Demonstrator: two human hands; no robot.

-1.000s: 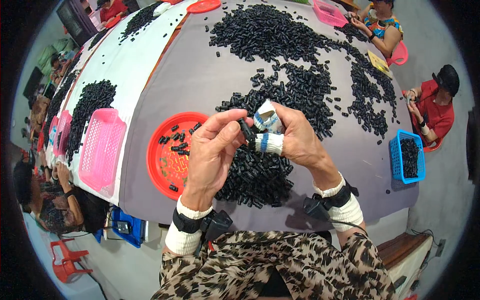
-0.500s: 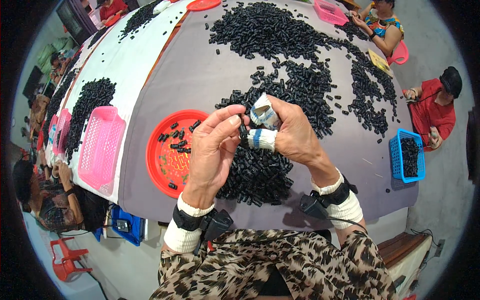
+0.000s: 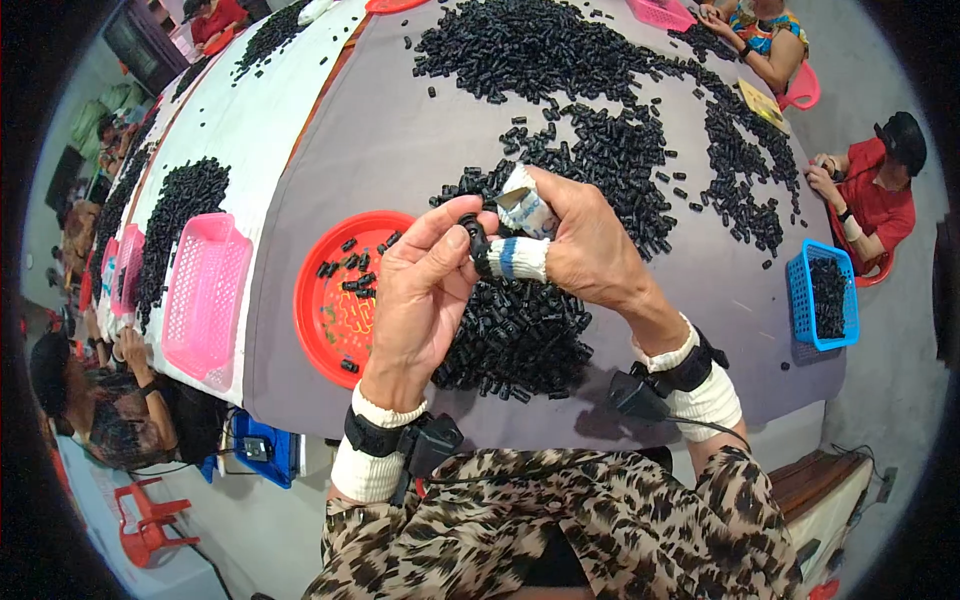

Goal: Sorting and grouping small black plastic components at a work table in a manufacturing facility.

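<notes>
My left hand (image 3: 410, 300) pinches a small black plastic part (image 3: 477, 238) between thumb and fingertips, above the table. Bent toward it from the other side is my right hand (image 3: 590, 235), its thumb and index finger in white cloth finger covers (image 3: 518, 258) with blue marks. Those covered fingertips meet the part; their exact grip is partly hidden. A heap of similar black parts (image 3: 520, 345) lies beneath the hands. Beside my left hand is a round red tray (image 3: 308, 340) with several black parts in it and a yellow pattern on its bottom.
Larger black heaps (image 3: 530, 50) cover the far table. A pink basket (image 3: 205, 300) stands at left, and a blue basket (image 3: 825, 295) of black parts at the right edge. People sit around the table, one in a red shirt (image 3: 875, 200) at right. Straps and cables run along my wrists.
The black part has turned slightly in my fingers, and my right hand has shifted a little up and left. The person in red at right has brought both hands together.
</notes>
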